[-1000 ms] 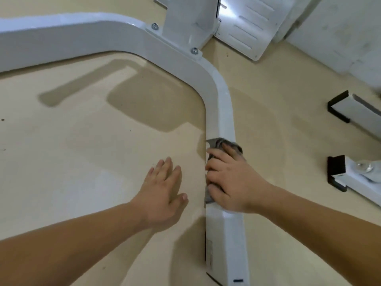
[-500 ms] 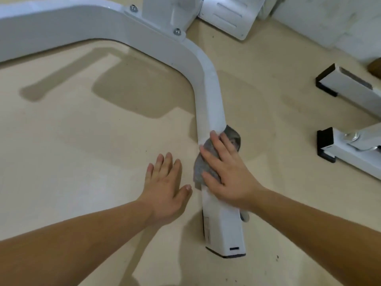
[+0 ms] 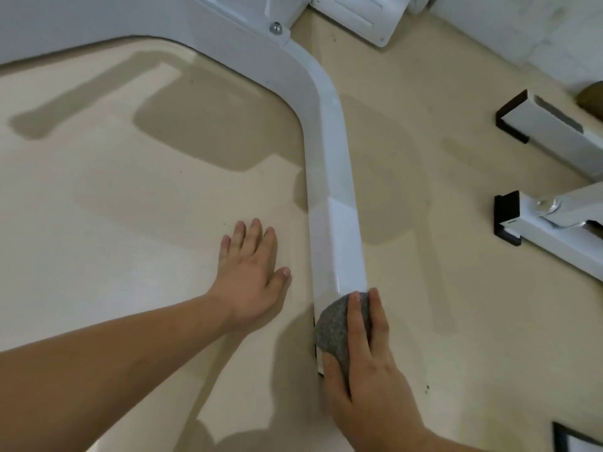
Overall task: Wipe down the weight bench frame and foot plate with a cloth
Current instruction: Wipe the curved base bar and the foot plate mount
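Beige floor point(image 3: 130, 223): left hand point(image 3: 251, 275) flat, empty; right hand point(image 3: 368, 380) clasps grey cloth point(image 3: 332, 324) at the near end of the white frame point(image 3: 336, 223), with other parts probably unwiped.

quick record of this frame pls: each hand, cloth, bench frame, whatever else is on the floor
left hand: flat on the floor, fingers straight, beside the bench frame, not touching it
right hand: holds the grey cloth between thumb and fingers, pressing it on the bench frame
grey cloth: bunched over the tube's near end
bench frame: white curved tube on the floor, bolt past the bend
other: two white tubes with black end caps at right; slotted white plate at top
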### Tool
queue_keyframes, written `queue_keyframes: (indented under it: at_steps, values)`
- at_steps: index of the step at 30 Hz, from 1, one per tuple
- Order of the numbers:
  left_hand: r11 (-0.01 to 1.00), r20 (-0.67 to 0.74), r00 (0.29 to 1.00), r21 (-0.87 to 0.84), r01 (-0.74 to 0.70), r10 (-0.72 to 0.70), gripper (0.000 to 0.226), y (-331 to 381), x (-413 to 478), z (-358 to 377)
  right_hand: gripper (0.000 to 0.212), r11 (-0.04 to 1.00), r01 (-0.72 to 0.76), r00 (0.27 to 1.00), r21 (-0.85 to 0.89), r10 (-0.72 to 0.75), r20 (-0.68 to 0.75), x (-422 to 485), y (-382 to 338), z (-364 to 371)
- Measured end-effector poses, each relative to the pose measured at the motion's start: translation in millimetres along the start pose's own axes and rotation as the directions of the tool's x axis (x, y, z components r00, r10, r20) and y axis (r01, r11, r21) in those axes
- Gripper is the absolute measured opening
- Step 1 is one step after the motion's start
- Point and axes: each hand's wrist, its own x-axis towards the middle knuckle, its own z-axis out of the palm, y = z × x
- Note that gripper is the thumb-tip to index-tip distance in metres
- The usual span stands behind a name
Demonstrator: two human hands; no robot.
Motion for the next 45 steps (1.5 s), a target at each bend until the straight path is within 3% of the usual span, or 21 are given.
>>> queue_keyframes:
  at_steps: [4, 8, 12, 16, 18, 19, 21, 23, 26, 29, 34, 39, 41, 45]
  values:
    - [1.000, -0.021, 0.999, -0.003, 0.029, -0.029, 0.085, 3.1, 1.9, 5.8, 0.090, 0.992, -0.123, 0.989, 0.005, 0.122, 0.080, 35.0, -8.5, -9.5]
    - [0.996, -0.044, 0.998, -0.077, 0.036, -0.040, 0.084, 7.7, 0.4, 3.6, 0.081, 0.999, -0.016, 1.000, 0.033, 0.017, -0.010, 135.6, -13.5, -29.4]
    - [0.976, -0.066, 0.997, -0.214, 0.033, -0.048, 0.074, -0.8, -2.4, -11.3, 0.076, 0.990, -0.009, 0.999, -0.142, 0.005, -0.031, 227.4, -25.7, -35.6]
    - [0.956, -0.070, 0.992, -0.282, 0.084, -0.108, 0.070, -15.9, -17.2, -41.4, 0.068, 0.948, 0.064, 0.990, -0.313, -0.099, -0.097, 246.1, -25.3, -33.8]
    - [0.942, -0.079, 0.986, -0.315, 0.115, -0.146, 0.069, -21.6, -29.3, -61.1, 0.061, 0.922, 0.215, 0.958, -0.321, -0.263, -0.113, 232.3, -35.2, -34.4]
    - [0.933, -0.086, 0.982, -0.333, 0.132, -0.170, 0.069, -22.2, -34.2, -71.4, 0.058, 0.907, 0.313, 0.932, -0.282, -0.350, -0.092, 223.7, -43.8, -31.5]
    - [0.901, -0.116, 0.962, -0.392, 0.185, -0.248, 0.068, -23.6, -46.1, -91.9, 0.054, 0.923, 0.385, 0.923, 0.006, -0.385, 0.005, 204.8, -74.5, -23.7]
    - [0.821, -0.119, 0.929, -0.515, 0.245, -0.352, 0.066, -29.7, -61.8, -107.5, 0.056, 0.903, 0.254, 0.944, 0.347, -0.309, 0.115, 188.8, -111.1, -18.4]
    - [0.651, -0.050, 0.896, -0.705, 0.282, -0.442, 0.057, -43.5, -84.3, -122.4, 0.046, 0.767, 0.050, 0.948, 0.639, -0.238, 0.211, 183.2, -152.1, -20.9]
    - [0.564, -0.024, 0.892, -0.782, 0.264, -0.451, 0.036, -64.5, -95.3, -136.4, 0.027, 0.637, -0.153, 0.923, 0.756, -0.182, 0.340, 179.5, -184.2, -31.7]
    - [0.385, 0.066, 0.914, -0.893, 0.233, -0.400, 0.040, -82.6, -83.5, -163.3, 0.025, 0.558, -0.288, 0.856, 0.778, -0.213, 0.470, 182.5, -232.8, -26.8]
    - [0.394, -0.001, 0.918, -0.903, 0.169, -0.396, 0.035, -137.7, -79.9, -199.1, 0.025, 0.579, -0.294, 0.849, 0.761, -0.206, 0.486, 200.8, -320.3, -1.4]
    - [0.474, -0.086, 0.891, -0.867, 0.154, -0.447, 0.038, -175.0, -82.5, -211.9, 0.027, 0.556, -0.297, 0.867, 0.776, -0.182, 0.463, 209.8, -355.8, 10.2]
    - [0.639, -0.278, 0.768, -0.739, 0.212, -0.577, 0.039, -260.7, -89.9, -244.5, 0.028, 0.512, -0.303, 0.913, 0.804, -0.087, 0.399, 228.4, -425.2, 40.3]
